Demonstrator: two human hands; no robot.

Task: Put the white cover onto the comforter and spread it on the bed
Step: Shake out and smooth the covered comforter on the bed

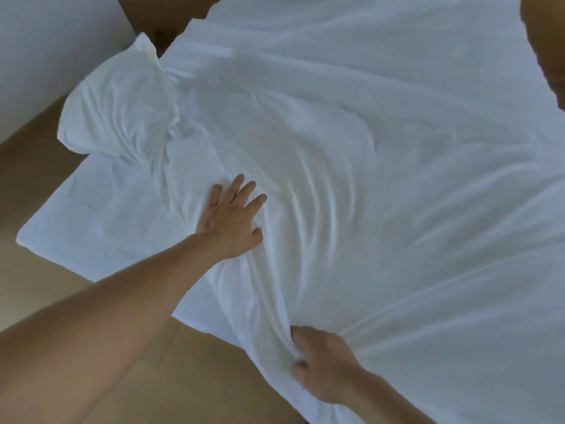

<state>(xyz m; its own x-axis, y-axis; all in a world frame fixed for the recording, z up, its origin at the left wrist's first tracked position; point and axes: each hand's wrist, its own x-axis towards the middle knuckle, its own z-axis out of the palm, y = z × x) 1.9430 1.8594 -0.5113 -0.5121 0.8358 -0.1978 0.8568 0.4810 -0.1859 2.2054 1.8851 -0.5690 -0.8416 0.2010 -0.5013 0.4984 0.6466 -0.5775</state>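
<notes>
The white cover [382, 154] lies spread over most of the view, wrinkled in long folds near the middle. A puffy bunched corner of the comforter [116, 108] bulges at the upper left, and a flat white layer [85, 228] sticks out below it on the left. My left hand [234, 218] rests flat on the cloth with its fingers straight and spread. My right hand [321, 368] grips a gathered fold of the cover at its near edge, fingers curled into the fabric.
Brown wooden floor [76, 316] shows along the left and bottom. A white wall [46, 50] stands at the upper left. More brown surface [544, 41] shows past the cloth's right edge.
</notes>
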